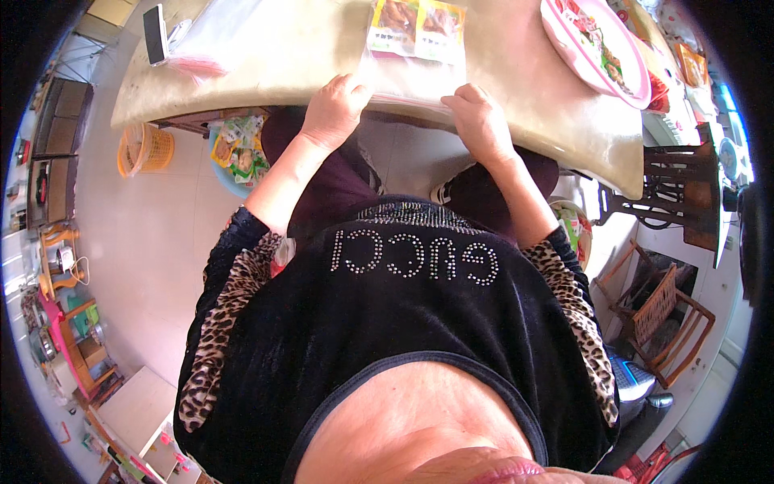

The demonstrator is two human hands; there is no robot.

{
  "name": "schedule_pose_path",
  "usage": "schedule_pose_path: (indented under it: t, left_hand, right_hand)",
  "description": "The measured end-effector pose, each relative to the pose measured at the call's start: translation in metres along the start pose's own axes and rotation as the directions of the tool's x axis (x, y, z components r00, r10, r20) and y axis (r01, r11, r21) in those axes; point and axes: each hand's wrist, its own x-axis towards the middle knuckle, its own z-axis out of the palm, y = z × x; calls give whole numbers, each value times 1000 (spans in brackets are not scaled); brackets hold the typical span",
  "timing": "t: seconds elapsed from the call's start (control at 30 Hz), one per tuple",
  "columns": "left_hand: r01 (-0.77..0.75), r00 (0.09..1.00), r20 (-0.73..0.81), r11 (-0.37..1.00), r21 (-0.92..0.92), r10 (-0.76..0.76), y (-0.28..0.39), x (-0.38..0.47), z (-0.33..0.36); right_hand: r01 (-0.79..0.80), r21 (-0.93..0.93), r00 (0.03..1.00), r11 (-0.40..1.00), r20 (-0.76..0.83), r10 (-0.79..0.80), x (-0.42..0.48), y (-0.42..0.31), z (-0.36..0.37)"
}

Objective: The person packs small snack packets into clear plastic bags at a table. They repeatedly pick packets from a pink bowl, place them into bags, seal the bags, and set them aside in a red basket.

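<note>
At the table's near edge, my left hand pinches the left corner of a clear plastic zip bag. My right hand grips the same bag's right corner, its thumb and fingers together. The bag's near edge with a reddish strip stretches between both hands. Two yellow-edged food packets lie side by side in the bag's far part, brown food showing through their windows. A stack of clear bags with reddish edges lies at the table's far left, beside a dark-screened phone.
A pink-rimmed tray with small packets stands on the table at the right. Below the table's left side are a blue basin of packets and a yellow basket. Another container of packets is low at the right, near a wooden chair.
</note>
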Motion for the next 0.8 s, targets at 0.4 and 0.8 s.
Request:
schedule_pose_path:
  t: [0.4,0.8]
  left_hand:
    - [-155,986,-43,980,121,161,7,-18,3]
    - [-232,972,-60,960,-159,226,1,-10,-27]
  right_hand:
    - [70,-207,994,976,-63,-84,-30,14,11]
    - [125,19,987,992,-103,-123,-21,12,-11]
